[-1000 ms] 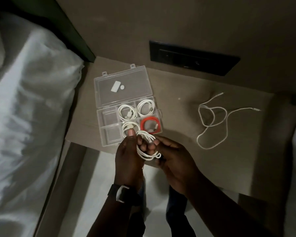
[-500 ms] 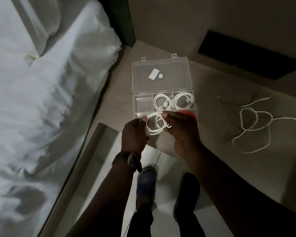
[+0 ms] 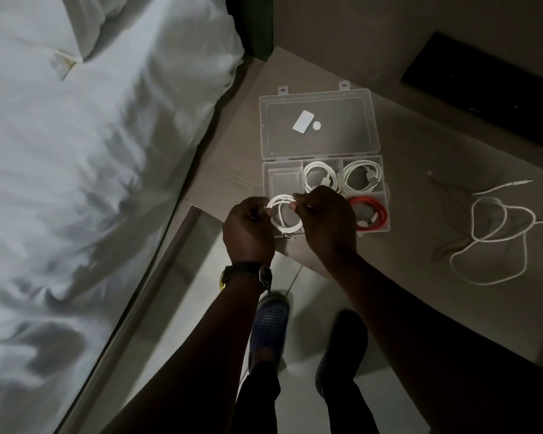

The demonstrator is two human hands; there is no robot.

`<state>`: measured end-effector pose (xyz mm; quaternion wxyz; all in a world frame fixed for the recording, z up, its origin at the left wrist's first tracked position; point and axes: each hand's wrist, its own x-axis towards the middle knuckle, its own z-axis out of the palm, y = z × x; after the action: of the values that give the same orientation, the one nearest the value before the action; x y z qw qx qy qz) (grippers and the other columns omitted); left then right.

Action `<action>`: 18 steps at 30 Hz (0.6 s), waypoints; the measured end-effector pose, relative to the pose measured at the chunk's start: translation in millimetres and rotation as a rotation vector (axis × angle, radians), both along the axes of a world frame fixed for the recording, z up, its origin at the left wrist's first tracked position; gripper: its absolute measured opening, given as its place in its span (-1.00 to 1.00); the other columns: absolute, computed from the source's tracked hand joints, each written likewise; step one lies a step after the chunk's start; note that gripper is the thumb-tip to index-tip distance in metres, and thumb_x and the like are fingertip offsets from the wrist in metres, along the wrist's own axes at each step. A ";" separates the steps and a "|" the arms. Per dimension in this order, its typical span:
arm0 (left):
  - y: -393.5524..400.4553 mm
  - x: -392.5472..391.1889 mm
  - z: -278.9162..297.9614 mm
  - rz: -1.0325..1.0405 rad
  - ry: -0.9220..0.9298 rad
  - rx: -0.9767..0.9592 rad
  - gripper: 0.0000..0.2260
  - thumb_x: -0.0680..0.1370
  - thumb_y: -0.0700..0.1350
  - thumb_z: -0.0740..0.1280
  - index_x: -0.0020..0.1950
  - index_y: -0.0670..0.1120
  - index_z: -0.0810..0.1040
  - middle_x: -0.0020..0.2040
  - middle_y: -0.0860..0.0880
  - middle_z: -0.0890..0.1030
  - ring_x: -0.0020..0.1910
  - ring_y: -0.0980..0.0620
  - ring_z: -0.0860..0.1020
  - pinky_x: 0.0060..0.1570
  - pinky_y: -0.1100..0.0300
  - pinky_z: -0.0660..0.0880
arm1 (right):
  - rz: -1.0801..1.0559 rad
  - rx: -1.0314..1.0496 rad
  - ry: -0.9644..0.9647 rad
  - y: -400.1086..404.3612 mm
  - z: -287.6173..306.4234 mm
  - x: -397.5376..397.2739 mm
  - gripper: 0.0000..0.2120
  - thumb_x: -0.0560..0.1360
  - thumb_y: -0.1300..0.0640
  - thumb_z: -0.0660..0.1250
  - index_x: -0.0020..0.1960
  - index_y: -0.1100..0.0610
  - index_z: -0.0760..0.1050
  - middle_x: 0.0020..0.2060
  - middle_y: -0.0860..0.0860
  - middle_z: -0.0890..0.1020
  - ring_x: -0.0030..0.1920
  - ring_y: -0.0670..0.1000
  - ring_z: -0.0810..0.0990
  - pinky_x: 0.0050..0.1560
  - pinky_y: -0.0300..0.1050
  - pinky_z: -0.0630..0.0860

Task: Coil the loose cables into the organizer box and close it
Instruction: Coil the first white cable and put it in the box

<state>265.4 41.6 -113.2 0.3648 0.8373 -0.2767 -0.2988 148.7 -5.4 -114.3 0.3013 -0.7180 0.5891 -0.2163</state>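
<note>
The single view came from a camera worn on the person's head, looking steeply down and slightly forward; wide-angle bending showed at the edges; the left hand point(image 3: 248, 228) and right hand point(image 3: 325, 222) sat near the middle of the frame, close beneath the lens, with both forearms running in from the bottom edge; beyond the fingertips point(image 3: 293, 206) lay the open organizer box point(image 3: 322, 158) on the bedside table point(image 3: 389, 277); well to the left of the fingers the bed point(image 3: 91, 183) filled the frame; below the wrists the view reached the floor and the person's shoes point(image 3: 271, 324); no second view shared the scene
</note>
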 end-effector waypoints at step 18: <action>-7.6 0.6 -10.6 -0.113 -0.085 0.040 -0.84 0.41 -0.34 0.30 -0.12 -0.10 0.50 -0.18 -0.14 0.63 -0.18 -0.19 0.58 -0.18 -0.05 0.52 | 0.399 -0.053 0.454 1.5 -5.6 -0.1 -0.85 0.55 0.19 0.25 0.04 0.13 0.58 0.01 0.04 0.56 0.06 0.14 0.52 -0.12 0.00 0.46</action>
<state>266.1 34.0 -123.8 0.3185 0.8395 -0.3327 -0.2883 148.6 -3.9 -119.8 0.1795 -0.8571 0.4829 -0.0020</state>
